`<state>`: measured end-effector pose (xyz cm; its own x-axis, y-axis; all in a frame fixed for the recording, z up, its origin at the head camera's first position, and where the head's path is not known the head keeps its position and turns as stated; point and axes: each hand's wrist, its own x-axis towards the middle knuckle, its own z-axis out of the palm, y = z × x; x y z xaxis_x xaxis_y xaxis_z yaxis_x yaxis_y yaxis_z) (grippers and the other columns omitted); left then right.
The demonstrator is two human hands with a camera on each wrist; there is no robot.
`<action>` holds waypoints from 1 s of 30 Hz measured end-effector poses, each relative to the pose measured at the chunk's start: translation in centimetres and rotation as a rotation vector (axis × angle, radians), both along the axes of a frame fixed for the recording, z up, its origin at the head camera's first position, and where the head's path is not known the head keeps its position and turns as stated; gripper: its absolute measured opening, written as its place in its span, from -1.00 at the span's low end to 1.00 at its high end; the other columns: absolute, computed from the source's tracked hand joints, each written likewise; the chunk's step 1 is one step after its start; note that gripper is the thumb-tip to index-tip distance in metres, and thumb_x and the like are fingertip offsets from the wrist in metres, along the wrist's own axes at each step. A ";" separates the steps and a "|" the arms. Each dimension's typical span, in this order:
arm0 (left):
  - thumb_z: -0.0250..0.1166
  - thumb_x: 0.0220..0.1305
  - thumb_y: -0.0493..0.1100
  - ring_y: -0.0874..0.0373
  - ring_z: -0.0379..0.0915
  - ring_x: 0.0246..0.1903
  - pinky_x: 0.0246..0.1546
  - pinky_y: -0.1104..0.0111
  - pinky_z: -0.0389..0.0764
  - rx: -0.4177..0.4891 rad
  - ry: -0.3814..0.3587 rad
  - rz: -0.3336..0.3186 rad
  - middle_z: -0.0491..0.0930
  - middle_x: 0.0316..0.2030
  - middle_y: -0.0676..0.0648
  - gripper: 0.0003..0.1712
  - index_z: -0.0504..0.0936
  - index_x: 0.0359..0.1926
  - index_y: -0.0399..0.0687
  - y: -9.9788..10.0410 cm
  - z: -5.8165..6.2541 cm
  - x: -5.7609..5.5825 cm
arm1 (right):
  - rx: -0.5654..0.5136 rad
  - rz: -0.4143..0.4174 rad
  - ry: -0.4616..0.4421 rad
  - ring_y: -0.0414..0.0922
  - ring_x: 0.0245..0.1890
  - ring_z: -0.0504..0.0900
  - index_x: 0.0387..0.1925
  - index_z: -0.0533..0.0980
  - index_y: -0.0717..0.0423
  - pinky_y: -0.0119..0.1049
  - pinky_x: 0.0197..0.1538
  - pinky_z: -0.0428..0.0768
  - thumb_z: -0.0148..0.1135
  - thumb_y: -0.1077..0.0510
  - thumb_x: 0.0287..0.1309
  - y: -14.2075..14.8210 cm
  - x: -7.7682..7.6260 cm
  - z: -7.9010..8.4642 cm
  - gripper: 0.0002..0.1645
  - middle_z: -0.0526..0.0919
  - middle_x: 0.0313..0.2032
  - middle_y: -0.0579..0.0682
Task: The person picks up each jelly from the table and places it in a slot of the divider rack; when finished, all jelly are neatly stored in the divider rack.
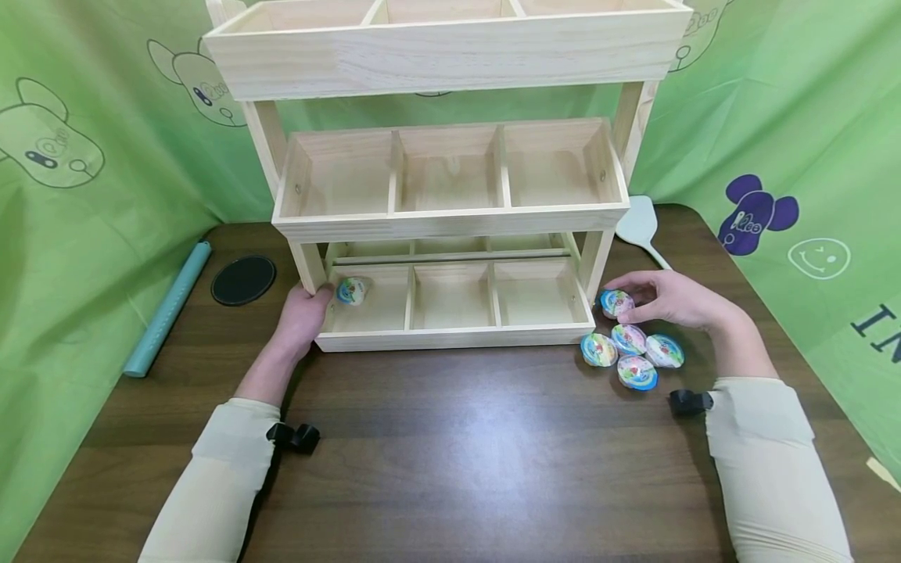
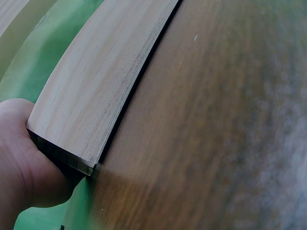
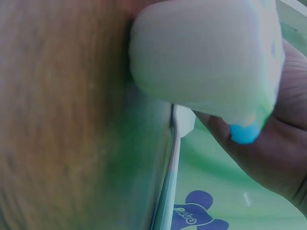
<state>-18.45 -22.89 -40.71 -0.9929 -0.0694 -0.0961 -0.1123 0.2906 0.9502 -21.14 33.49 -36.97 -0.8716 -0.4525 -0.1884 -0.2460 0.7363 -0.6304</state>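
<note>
A three-tier wooden shelf (image 1: 450, 227) with divided trays stands on the table. My left hand (image 1: 303, 317) grips the left side of its bottom tray, thumb at the top edge; in the left wrist view the hand (image 2: 36, 160) wraps the tray's end (image 2: 91, 96), fingertips hidden. One small jelly cup (image 1: 351, 291) with a printed lid lies in the bottom left compartment. Right of the shelf, my right hand (image 1: 669, 301) pinches another jelly cup (image 1: 616, 303) between thumb and fingers. Several more jelly cups (image 1: 637, 372) cluster just below it. A whitish cup (image 3: 201, 57) looms close in the right wrist view.
A white spatula (image 1: 639, 223) lies behind my right hand. On the left are a black round disc (image 1: 243, 280) and a teal tube (image 1: 169, 309). Green printed cloth (image 1: 795, 117) surrounds the back and sides of the brown table (image 1: 479, 469).
</note>
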 end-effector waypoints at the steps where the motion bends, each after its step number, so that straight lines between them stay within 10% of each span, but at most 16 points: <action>1: -0.13 0.58 -0.09 -0.19 0.34 0.22 0.21 0.11 0.42 0.000 0.000 0.000 0.26 0.35 -0.42 -0.31 -0.05 0.56 -0.33 0.0 0.0 0.0 | 0.001 0.000 -0.001 -0.07 -0.01 0.55 0.25 0.53 0.18 -0.35 0.00 0.50 0.48 0.05 0.18 0.0 0.0 0.0 -0.35 0.65 0.07 0.13; 12: -0.12 0.58 -0.09 -0.19 0.34 0.22 0.22 0.09 0.40 -0.001 0.000 0.002 0.26 0.35 -0.42 -0.30 -0.04 0.55 -0.34 0.0 0.0 0.0 | 0.021 -0.095 0.013 -0.03 0.09 0.52 0.24 0.58 0.07 -0.18 0.11 0.43 0.50 -0.02 0.16 0.5 0.0 0.0 -0.36 0.66 0.12 0.08; 17: -0.11 0.57 -0.09 -0.18 0.35 0.20 0.20 0.11 0.41 -0.021 0.005 0.002 0.27 0.33 -0.42 -0.30 -0.02 0.54 -0.37 0.0 0.0 0.0 | -0.006 -0.136 0.052 -0.17 0.03 0.54 0.26 0.58 0.01 -0.40 0.03 0.44 0.48 -0.02 0.19 0.8 0.2 0.6 -0.39 0.70 0.06 0.01; 30: -0.10 0.57 -0.09 -0.17 0.36 0.19 0.16 0.18 0.43 -0.029 0.000 0.006 0.30 0.31 -0.41 -0.30 -0.01 0.53 -0.40 -0.1 -0.1 0.0 | -0.235 -0.055 0.034 -0.22 -0.17 0.67 0.21 0.59 0.16 -0.44 -0.14 0.59 0.50 0.28 0.10 0.4 1.6 2.6 -0.41 0.77 -0.11 -0.09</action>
